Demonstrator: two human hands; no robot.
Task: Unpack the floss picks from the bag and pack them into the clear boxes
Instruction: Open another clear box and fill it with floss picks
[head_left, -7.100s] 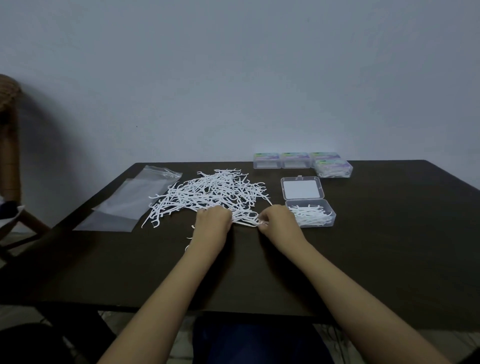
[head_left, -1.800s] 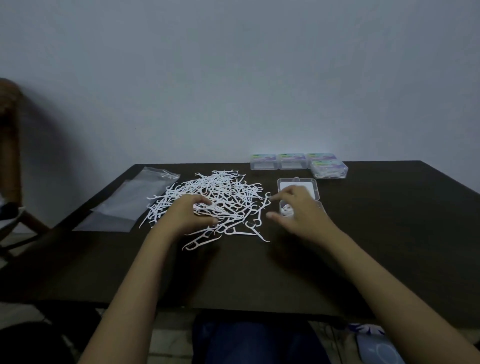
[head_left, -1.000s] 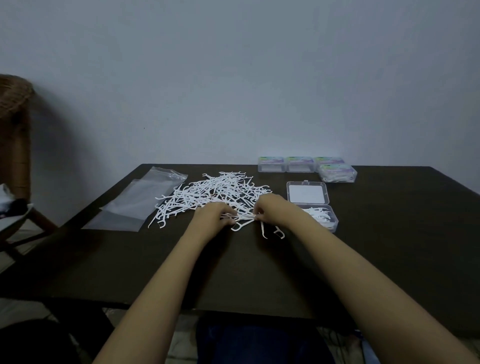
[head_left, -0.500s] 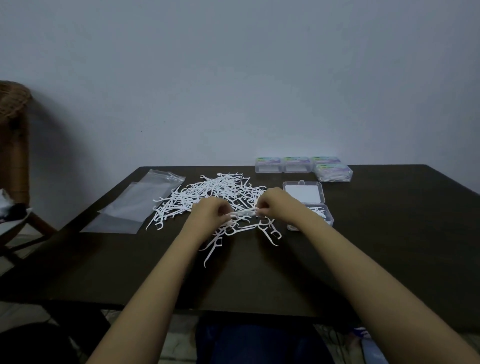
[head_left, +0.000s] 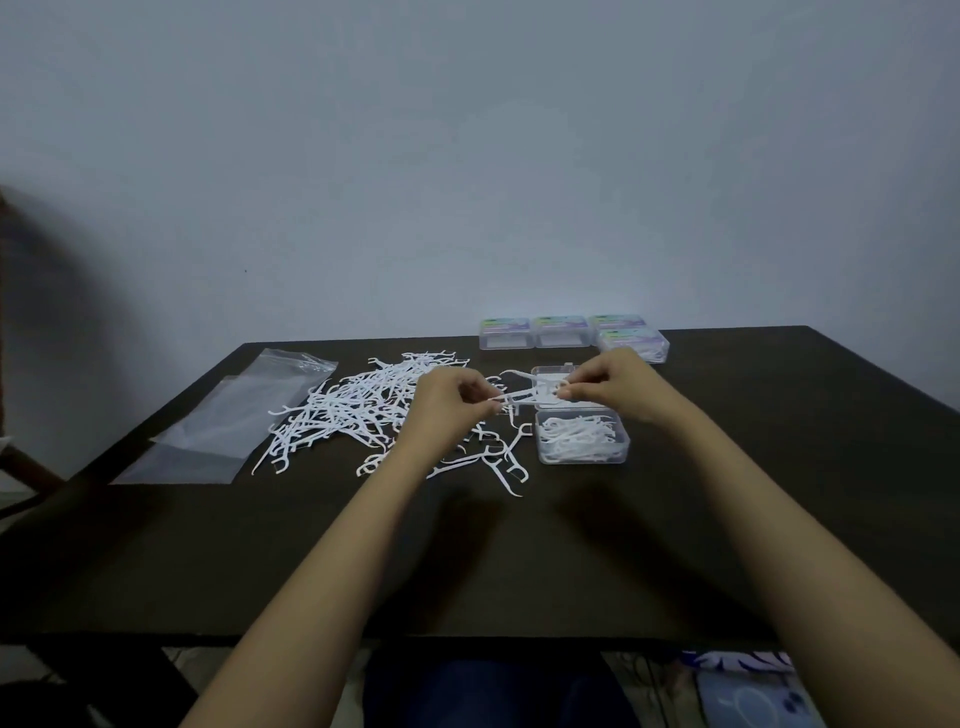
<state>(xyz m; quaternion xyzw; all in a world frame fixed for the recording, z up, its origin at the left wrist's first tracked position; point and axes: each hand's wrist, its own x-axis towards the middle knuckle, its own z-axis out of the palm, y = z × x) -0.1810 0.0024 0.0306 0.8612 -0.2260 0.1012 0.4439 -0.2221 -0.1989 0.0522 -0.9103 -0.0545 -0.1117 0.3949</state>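
The left hand (head_left: 452, 400) has its fingers curled in, and its thumb and fingertips pinch 1 end of a small bunch of floss picks (head_left: 522, 399). The right hand (head_left: 608, 387) is curled the same way and pinches the other end. The bunch spans the gap between the 2 hands and is held off the bench (head_left: 727, 519); how many picks it holds cannot be told.

Just below and in front of the right hand stands the open clear box (head_left: 582, 441), its base partly filled with white picks lying roughly lengthwise. Its lid (head_left: 550, 373) lies flat behind the base, partly hidden by the bunch and the right hand's fingers.

Under and to the left of the left hand, the loose floss picks (head_left: 363, 410) lie in a tangled spread on the bench, with a few strays reaching toward the near left corner of the open box. Left of that heap lies the flat, clear bag (head_left: 234, 415).

At the far edge of the bench, 4 closed boxes (head_left: 561, 332) sit side by side against the pale wall (head_left: 467, 156), the rightmost set slightly forward.
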